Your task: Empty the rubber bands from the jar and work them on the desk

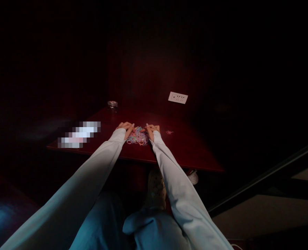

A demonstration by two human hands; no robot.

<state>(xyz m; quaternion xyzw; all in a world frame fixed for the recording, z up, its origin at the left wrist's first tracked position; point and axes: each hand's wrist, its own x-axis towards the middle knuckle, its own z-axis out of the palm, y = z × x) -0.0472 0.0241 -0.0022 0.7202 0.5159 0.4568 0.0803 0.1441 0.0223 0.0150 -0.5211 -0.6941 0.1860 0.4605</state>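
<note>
A loose pile of small multicoloured hair ties lies near the front of the dark red table. At its left edge is my left hand, its fingers bent and the thumb drawn in towards them. My right hand mirrors it at the pile's right edge, thumb and fingers also drawn together. Any small thing between the fingertips of either hand is too small to make out. To the right of my right hand lies a little cluster of pinkish hair ties, apart from the pile.
A clear lidded jar stands at the table's back left. On the left side is a pixelated pale item. A white socket plate is on the back panel. The table's front edge runs above my knees; a shoe shows below.
</note>
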